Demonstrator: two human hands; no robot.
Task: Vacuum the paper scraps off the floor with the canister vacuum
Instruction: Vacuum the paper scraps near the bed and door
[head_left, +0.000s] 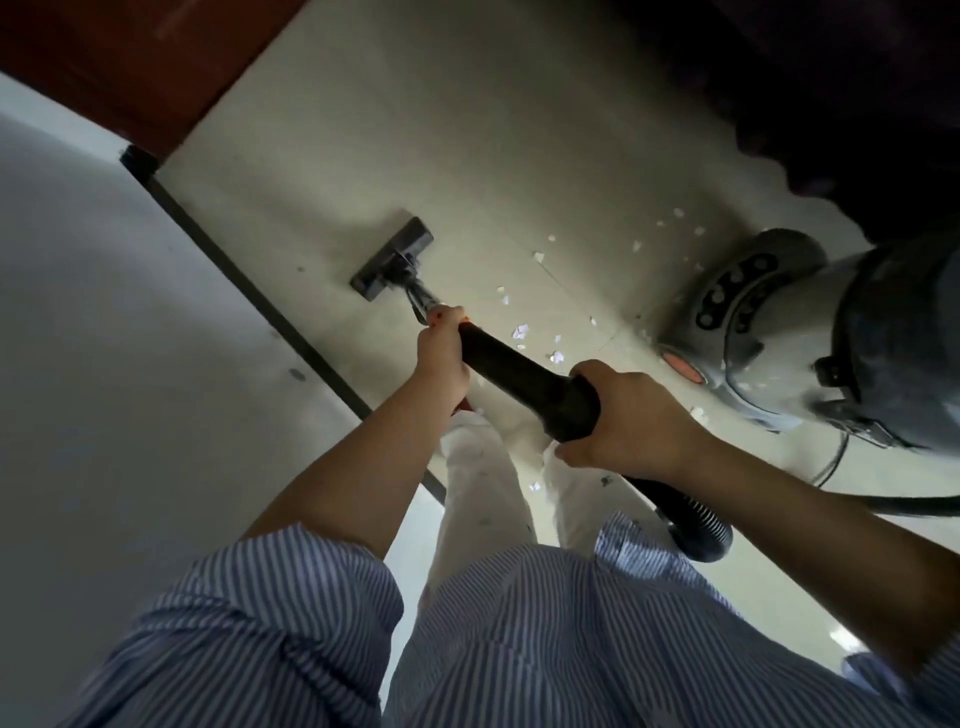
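Observation:
I hold the black vacuum wand (511, 370) with both hands. My left hand (441, 349) grips it where the black tube meets the metal pipe. My right hand (631, 418) grips the thicker handle end, where the ribbed hose (698, 525) leaves it. The dark floor head (392, 259) lies flat on the pale tiled floor, close to a dark threshold strip. Several white paper scraps (521, 331) lie on the floor to the right of the wand, more of them farther off near a dark edge. The grey canister vacuum (769, 332) stands at the right.
A dark threshold strip (249, 283) runs diagonally left of the floor head, with a grey surface beyond it. A reddish-brown door or panel (135, 67) fills the top left. A dark mass (857, 104) covers the top right. A thin cable (836, 457) trails from the canister.

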